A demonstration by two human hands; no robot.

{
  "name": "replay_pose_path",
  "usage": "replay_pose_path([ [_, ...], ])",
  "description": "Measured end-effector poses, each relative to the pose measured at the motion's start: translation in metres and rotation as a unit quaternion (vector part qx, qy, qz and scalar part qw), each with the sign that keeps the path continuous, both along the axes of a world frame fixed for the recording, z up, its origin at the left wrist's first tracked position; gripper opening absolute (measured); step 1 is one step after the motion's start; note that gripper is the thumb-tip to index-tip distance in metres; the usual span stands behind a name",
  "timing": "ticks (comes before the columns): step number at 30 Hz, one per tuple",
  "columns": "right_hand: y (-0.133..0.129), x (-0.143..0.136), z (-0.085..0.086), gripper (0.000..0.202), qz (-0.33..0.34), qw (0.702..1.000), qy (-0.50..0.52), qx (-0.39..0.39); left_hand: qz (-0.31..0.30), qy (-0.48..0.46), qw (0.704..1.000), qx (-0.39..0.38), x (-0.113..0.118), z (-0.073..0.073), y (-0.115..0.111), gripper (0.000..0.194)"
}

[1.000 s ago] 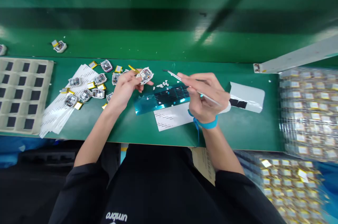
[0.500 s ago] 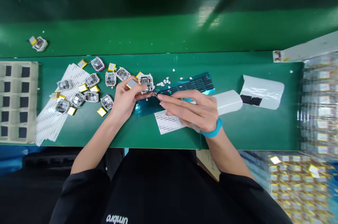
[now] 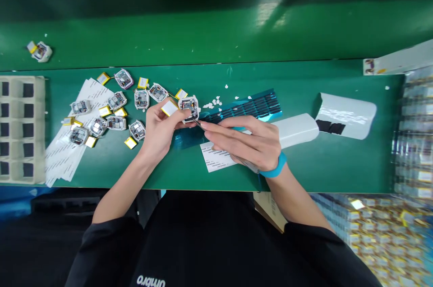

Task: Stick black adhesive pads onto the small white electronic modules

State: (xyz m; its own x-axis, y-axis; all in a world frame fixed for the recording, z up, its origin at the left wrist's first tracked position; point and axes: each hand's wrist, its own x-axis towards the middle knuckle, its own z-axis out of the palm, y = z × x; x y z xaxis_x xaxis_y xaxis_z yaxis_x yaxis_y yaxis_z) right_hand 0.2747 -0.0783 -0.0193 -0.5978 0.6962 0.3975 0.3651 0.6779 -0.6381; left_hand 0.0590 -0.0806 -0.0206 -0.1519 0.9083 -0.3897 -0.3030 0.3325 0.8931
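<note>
Pinching a slim pointed tool in our right hand, we hold its tip at the near edge of the white housing, which our left hand grips over the green bench. Its circuitry is exposed and a battery sits outside, so this unit looks unfinished; whether the tip carries anything, we cannot tell. Several open housings beside our left hand seem equally incomplete. Farther out lie loose white dots.

Treat tool as partly hidden by right hand, compartment tray as cut off at left, lower-right packs as blurred and cut off, and sheet print as illegibly small.
</note>
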Motion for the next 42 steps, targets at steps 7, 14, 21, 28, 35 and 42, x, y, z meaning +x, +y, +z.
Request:
replay_pose_path([
  [7,0.002,-0.003,-0.002,0.029,0.017,0.984,-0.005,0.18,0.014,-0.001,1.0,0.0,-0.001,-0.001,-0.001,0.034],
  [14,0.001,-0.005,-0.003,0.026,0.011,0.967,-0.004,0.254,0.017,0.03,0.999,0.031,0.0,0.0,-0.001,0.034],
  [21,0.0,-0.005,0.0,0.02,0.004,0.962,-0.023,0.272,0.035,0.021,0.999,0.023,-0.001,-0.002,-0.002,0.034],
  [28,-0.003,-0.008,0.0,0.022,0.012,0.96,-0.042,0.278,0.033,0.03,0.999,0.02,-0.002,-0.004,-0.003,0.035],
  [35,-0.002,-0.01,-0.003,0.023,0.013,0.958,-0.04,0.285,0.036,0.011,0.999,0.019,-0.003,-0.001,-0.004,0.036],
  [42,-0.001,-0.011,-0.007,0.018,0.014,0.954,-0.027,0.297,0.018,0.018,0.999,0.026,-0.003,-0.003,-0.005,0.033],
])
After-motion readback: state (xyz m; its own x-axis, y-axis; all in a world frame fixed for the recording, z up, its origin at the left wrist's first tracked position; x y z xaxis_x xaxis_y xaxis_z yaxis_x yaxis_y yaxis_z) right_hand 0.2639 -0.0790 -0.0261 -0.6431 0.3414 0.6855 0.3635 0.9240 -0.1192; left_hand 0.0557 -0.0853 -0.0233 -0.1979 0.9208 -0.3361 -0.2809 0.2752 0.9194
